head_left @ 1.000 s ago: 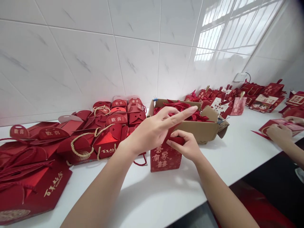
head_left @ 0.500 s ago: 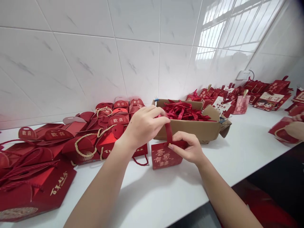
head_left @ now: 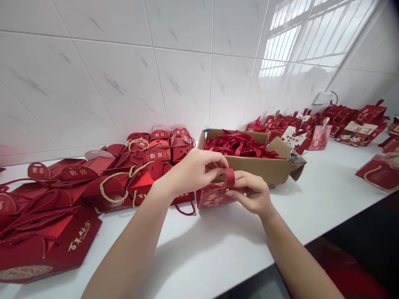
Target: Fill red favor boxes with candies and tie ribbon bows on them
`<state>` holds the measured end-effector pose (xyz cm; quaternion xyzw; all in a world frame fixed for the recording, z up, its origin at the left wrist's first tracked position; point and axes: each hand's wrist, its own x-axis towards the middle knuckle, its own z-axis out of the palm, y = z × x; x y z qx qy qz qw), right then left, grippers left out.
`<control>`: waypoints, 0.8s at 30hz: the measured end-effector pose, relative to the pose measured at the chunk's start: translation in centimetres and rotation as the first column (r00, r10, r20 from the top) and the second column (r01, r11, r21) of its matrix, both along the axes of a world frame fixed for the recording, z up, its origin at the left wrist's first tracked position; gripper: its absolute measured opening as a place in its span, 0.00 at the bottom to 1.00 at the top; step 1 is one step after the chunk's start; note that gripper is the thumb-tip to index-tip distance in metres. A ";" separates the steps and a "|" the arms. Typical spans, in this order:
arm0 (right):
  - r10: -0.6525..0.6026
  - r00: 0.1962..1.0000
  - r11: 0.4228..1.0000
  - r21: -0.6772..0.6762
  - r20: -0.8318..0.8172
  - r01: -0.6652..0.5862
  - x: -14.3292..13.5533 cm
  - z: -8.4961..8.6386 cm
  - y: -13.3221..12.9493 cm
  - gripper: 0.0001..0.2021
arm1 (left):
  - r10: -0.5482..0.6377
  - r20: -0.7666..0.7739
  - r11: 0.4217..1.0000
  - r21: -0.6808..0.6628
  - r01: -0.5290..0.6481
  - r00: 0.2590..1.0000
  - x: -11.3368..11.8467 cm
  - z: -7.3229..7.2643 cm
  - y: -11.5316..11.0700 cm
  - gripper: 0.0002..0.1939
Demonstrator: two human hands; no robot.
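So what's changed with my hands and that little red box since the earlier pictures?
Your left hand, raised with fingers extended at first, has come down to the red strap. The strap, pulled upright half a second ago, now curves over in a loop. Your right hand stays at the top of the small red box; the carton stays behind.

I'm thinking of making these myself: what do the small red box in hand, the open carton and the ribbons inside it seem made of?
Small red box: probably printed card, fairly matte; flat faces, straight edges, pale lettering.
Open carton: likely brown cardboard, matte, with bent flaps.
Ribbons: perhaps satin, given their soft sheen and limp folds; fibre unclear.
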<state>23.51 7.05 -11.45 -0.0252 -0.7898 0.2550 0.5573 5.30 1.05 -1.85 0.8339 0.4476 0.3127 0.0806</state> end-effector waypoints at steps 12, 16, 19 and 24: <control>0.080 0.996 0.996 0.034 -0.029 -0.079 0.6 0.2 -0.1 0.12 | -0.054 0.168 0.997 -0.052 0.064 0.984 1.3 0.9 -1.8 0.09; 0.078 0.996 0.996 0.052 -0.036 -0.076 0.6 0.3 -0.3 0.14 | -0.062 0.165 0.998 -0.019 0.066 0.984 1.5 0.8 -1.9 0.10; 0.090 0.995 0.995 0.049 -0.036 -0.088 0.7 0.3 -0.3 0.16 | -0.075 0.173 0.997 -0.013 0.078 0.982 1.6 0.8 -2.0 0.10; 0.092 0.995 0.995 0.028 -0.030 -0.091 0.8 0.1 -0.3 0.18 | -0.088 0.155 0.996 -0.010 0.091 0.984 1.6 0.8 -2.0 0.10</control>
